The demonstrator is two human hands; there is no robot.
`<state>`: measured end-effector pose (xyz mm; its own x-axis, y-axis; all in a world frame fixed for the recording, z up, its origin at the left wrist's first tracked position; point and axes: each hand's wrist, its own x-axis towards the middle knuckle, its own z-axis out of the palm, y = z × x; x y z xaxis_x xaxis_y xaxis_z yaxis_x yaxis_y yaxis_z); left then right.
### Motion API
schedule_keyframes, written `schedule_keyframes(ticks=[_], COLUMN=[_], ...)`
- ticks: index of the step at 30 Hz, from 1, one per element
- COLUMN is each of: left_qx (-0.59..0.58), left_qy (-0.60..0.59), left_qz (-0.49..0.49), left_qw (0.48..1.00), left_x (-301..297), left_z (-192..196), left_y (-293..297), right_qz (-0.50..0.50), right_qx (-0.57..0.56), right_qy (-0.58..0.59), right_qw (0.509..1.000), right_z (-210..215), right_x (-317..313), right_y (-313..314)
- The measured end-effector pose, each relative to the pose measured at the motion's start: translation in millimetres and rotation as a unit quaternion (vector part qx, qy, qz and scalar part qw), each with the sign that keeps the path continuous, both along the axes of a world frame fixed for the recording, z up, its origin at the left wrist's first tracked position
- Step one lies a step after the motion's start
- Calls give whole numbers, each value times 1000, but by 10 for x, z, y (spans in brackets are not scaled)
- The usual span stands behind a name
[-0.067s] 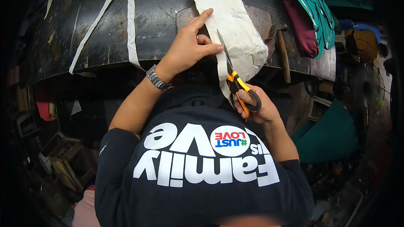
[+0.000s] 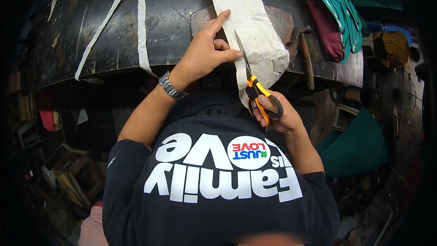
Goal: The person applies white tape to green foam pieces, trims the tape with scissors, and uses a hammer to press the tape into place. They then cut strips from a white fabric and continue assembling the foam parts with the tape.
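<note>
A long off-white strip of cloth (image 2: 248, 23) lies across the dark workbench (image 2: 104, 32) and hangs over its near edge. My left hand (image 2: 205, 54) presses flat on the strip's left edge, fingers spread, a metal watch on the wrist. My right hand (image 2: 275, 114) grips orange-and-black scissors (image 2: 252, 84) below the bench edge. Their blades point up along the left side of the strip, in the cloth.
Narrow white cloth strips (image 2: 132, 0) lie at the back left of the bench. A hammer (image 2: 305, 50) rests at its right edge, beside dark red (image 2: 327, 27) and green patterned (image 2: 337, 4) fabric. Green cloth (image 2: 355, 146) and clutter sit low on the right, wooden items at lower left.
Almost nothing differs; the scissors and both hands stay in the same place on the strip.
</note>
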<state>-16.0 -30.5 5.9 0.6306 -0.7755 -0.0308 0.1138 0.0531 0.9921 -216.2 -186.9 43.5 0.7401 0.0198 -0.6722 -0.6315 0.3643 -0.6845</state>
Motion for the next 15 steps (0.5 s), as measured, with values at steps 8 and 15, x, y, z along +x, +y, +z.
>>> schedule_keyframes(ticks=[8, 15], left_qx=[-2, 32], left_qy=[11, 15], left_qz=[-18, -23], left_qw=[1000, 999], left_x=[-71, -103], left_z=[-43, -9], left_y=[36, 79], right_qz=[-25, -19], right_qx=[16, 12], right_qy=[-19, -2], right_qw=[999, 1000], right_z=[-39, 31], right_x=[57, 11], right_y=[61, 57])
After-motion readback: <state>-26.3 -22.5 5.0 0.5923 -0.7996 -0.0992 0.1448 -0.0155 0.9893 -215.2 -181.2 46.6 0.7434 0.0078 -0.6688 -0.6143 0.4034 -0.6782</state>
